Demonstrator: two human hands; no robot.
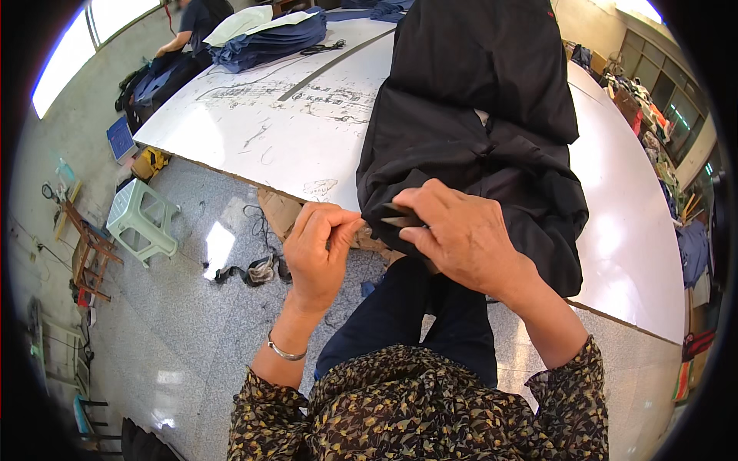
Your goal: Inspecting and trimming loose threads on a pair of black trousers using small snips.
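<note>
Black trousers lie over the white table and hang past its near edge towards my lap. My right hand is closed around small metal thread snips, whose two blades stand apart and point left at the black cloth. To the left, my left hand pinches something small between thumb and fingertips at the left edge of the trousers, perhaps a thread; it is too small to tell. The tips of the snips are a short way right of those fingertips. My palms hide part of what each hand holds.
On the white table are a grey metal strip, black scissors and a stack of blue cloth. A green plastic stool stands on the floor at left. Another person is beyond the far left edge.
</note>
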